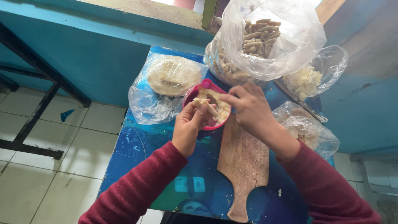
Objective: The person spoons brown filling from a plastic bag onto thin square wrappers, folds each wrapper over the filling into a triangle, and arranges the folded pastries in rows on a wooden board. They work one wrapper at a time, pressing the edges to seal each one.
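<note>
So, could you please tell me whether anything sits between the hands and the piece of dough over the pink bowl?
Nothing visible does. The left hand and right hand both already pinch the piece of dough directly, just above the pink bowl.
</note>
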